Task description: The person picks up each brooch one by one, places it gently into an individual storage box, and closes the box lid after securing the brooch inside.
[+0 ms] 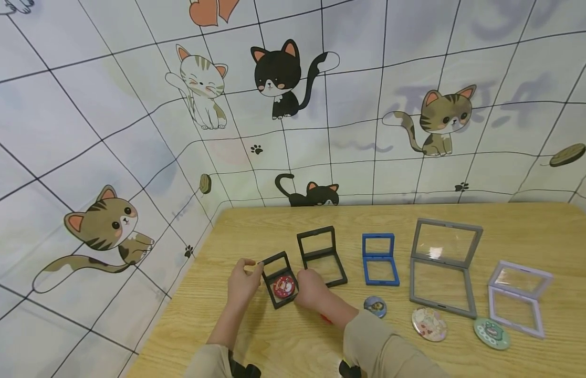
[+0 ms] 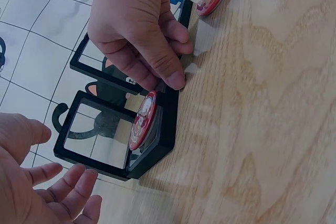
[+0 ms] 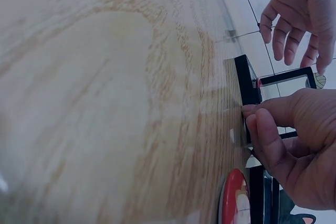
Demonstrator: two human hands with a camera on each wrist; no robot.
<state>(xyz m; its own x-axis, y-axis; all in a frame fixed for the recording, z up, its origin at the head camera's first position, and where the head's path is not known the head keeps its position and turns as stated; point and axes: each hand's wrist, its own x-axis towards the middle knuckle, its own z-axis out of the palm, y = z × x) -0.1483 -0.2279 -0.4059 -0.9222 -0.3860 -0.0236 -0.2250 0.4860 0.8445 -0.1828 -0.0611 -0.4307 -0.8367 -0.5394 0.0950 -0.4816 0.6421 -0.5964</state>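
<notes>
A small black display frame [image 1: 284,302] stands hinged open on the table at the left. On its clear lower panel is a round red badge [image 1: 284,286], which leans at a slant in the left wrist view [image 2: 143,121]. My right hand [image 1: 314,291] pinches the frame's near right edge beside the badge; in the right wrist view its thumb [image 3: 270,109] lies on the black rim. My left hand [image 1: 243,283] hovers by the raised lid, fingers spread and loosely bent, apart from it in the left wrist view. Another red badge [image 1: 325,318] is mostly hidden under my right forearm.
To the right stand an open larger black frame [image 1: 320,253], a blue frame [image 1: 378,258], a grey frame [image 1: 439,262] and a lilac frame [image 1: 512,294]. Before them lie a blue badge [image 1: 375,306], a cream badge [image 1: 429,324] and a green badge [image 1: 491,333]. A cat-print curtain [image 1: 354,115] hangs behind.
</notes>
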